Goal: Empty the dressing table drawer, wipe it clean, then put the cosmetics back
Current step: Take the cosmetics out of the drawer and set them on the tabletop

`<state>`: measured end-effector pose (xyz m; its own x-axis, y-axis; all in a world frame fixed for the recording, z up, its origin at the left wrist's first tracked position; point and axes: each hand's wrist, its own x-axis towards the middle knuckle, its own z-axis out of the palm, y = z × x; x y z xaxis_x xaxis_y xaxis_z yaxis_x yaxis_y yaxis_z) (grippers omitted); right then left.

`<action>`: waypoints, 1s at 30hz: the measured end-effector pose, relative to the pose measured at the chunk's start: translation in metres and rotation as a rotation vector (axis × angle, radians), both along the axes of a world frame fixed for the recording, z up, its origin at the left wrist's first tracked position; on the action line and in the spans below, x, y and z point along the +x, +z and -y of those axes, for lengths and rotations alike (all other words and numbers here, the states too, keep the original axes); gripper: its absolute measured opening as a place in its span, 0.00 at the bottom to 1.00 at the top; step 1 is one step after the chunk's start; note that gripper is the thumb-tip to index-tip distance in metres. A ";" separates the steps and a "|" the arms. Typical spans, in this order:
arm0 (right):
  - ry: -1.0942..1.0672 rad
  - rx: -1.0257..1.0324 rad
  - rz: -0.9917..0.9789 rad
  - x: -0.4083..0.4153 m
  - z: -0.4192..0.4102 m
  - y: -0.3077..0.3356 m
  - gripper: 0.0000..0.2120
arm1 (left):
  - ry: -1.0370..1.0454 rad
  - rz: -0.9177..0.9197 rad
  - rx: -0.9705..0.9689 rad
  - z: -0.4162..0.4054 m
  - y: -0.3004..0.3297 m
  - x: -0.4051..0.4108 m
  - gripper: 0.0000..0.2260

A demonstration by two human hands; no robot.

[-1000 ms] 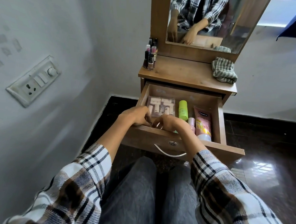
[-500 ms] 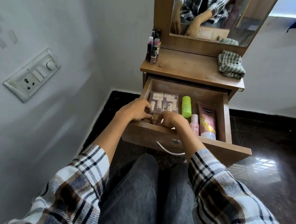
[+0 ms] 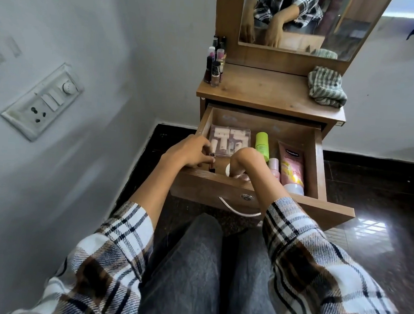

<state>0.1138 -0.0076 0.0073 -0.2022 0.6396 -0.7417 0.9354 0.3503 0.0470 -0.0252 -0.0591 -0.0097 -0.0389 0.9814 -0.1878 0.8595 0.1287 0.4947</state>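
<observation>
One wooden dressing table stands against the grey wall, its mirror above and its drawer pulled wide open toward the person's knees. The counter carries a folded striped cloth at the right rear corner and a cluster of nail polish bottles at the left rear corner. Inside the drawer, a clear pack of small tubes lies flat at the back left; just right of it is a green bottle, then a pink tube lying lengthwise along the right side with its white cap toward the front. A small pink bottle sits between the green bottle and the pink tube, partly hidden by the right forearm. Both hands reach into the front left part of the drawer. The left hand has its fingers curled, its grip pinching a small dark lipstick that stands near the drawer's front wall. The right hand bends down at the wrist with fingers curled under; a white round thing shows at its edge, but I cannot tell whether its grip has hold of it. A switch plate is fixed on the left wall, well apart from the table. A metal handle hangs on the drawer front below a round lock.
</observation>
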 end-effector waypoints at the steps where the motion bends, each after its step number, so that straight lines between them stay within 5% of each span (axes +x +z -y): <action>1: -0.016 -0.003 0.005 -0.001 -0.001 0.000 0.16 | 0.006 0.005 0.003 0.000 0.000 0.000 0.07; 6: -0.029 0.010 -0.023 0.001 0.000 0.004 0.19 | 0.053 0.064 0.009 -0.001 0.001 0.000 0.05; 9: -0.014 -0.133 -0.018 0.002 -0.002 0.018 0.11 | 0.081 0.087 0.053 -0.001 0.006 -0.001 0.06; 17: -0.251 0.274 -0.733 -0.009 -0.042 0.072 0.06 | 0.272 0.242 0.342 -0.034 0.033 -0.019 0.05; 22: -0.451 0.447 -1.246 -0.031 -0.075 0.072 0.10 | 0.333 0.155 0.605 -0.075 0.057 -0.033 0.05; 30: -0.476 0.631 -1.500 -0.076 -0.097 0.031 0.10 | 0.313 -0.061 0.603 -0.124 0.048 -0.043 0.09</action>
